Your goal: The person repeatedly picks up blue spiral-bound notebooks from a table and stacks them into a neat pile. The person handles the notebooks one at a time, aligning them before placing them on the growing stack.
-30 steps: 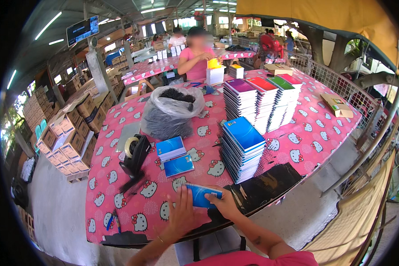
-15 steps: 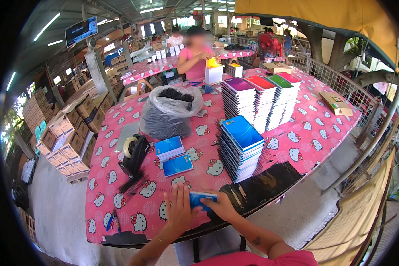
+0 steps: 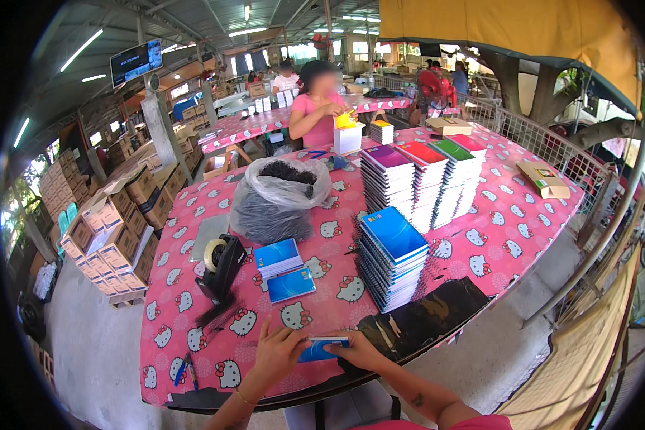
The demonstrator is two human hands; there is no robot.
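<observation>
A small blue notebook [image 3: 317,350] is held low over the table's near edge. My right hand [image 3: 362,350] grips its right end, thumb on the cover. Bent fingers of my left hand [image 3: 282,350] close at its left end, one finger raised; their exact hold is partly hidden. Just beyond lie a short stack of blue notepads [image 3: 276,256] and a single blue pad [image 3: 291,286]. To the right stands a tall stack of blue spiral notebooks [image 3: 394,261]. Black binding coils [image 3: 213,313] lie beside a black tape dispenser [image 3: 226,271] on the left.
A clear plastic bag [image 3: 279,204] of black coils stands mid-table. Purple, red and green spiral notebook stacks [image 3: 387,179] rise behind the blue one. Pens [image 3: 186,370] lie near left, a worn black board [image 3: 437,312] near right. Across the table, a person in pink [image 3: 315,115] handles yellow-covered pads.
My left hand's stretched fingers have bent in at the notebook's left end. The notebook has tilted and sits slightly lower in view. The whole view has shifted a little.
</observation>
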